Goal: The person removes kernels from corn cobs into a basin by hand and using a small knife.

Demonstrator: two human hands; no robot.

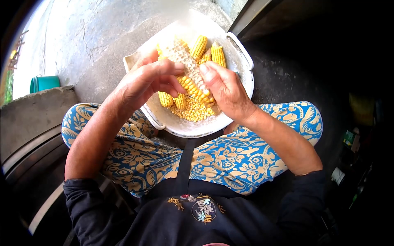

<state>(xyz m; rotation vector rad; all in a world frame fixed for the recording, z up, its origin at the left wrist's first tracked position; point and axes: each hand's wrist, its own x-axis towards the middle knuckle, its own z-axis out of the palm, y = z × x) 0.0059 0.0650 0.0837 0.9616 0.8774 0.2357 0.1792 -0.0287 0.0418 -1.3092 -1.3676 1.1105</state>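
A partly shelled corn cob (189,67) slants between my hands over a white basin. Its pale, stripped side shows along the upper length, and yellow kernels still line the lower edge. My right hand (227,88) is closed on the cob's lower right part, with the thumb pressed against it. On the cob's left side my left hand (150,80) is curled with its fingertips at the cob; whether every finger touches is hidden. Loose kernels (192,110) lie in the basin below. Whole yellow ears (198,48) rest toward its far side, and more ears (166,99) lie by my left hand.
The white basin (242,51) with side handles stands on the concrete floor (106,39) between my crossed legs in patterned trousers (143,160). A teal bucket (44,83) is at the far left, by a low concrete ledge (37,112). Dark clutter fills the right side.
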